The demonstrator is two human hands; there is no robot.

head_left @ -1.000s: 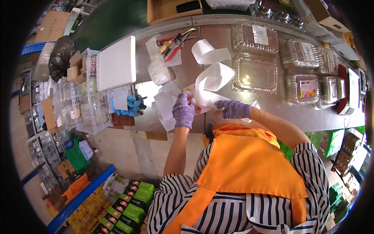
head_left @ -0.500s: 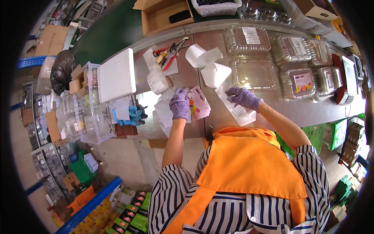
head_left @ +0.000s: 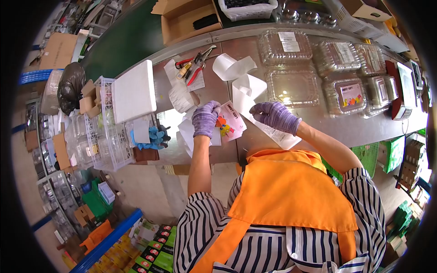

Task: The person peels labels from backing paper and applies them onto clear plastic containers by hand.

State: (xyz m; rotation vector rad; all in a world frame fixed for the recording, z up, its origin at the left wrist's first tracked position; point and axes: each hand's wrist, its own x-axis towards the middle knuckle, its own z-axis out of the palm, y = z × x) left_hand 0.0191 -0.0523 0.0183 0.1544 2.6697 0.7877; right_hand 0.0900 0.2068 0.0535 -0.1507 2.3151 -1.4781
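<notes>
Both hands wear purple knitted gloves over the metal table. My left hand [head_left: 205, 119] is closed at the left edge of a pink printed label card [head_left: 233, 123], with white papers [head_left: 189, 134] under and beside it. My right hand [head_left: 276, 117] is closed, fingertips pinched at the edge of a white label strip [head_left: 277, 134], which runs under the hand toward the table's front edge. A curled white paper strip [head_left: 248, 86] lies just behind, between the hands. What the left fingertips hold is partly hidden.
Pliers and cutters [head_left: 196, 66] lie behind on papers. Clear plastic containers [head_left: 291, 86] stand at the right, beside a red scale [head_left: 398, 91]. A white board [head_left: 133, 92] and a plastic crate [head_left: 109, 127] are at the left, near blue gloves [head_left: 154, 137].
The right hand moved off the strip's front part, then slightly left to its edge. The pink card came into view beside the left hand. The view has shifted a little.
</notes>
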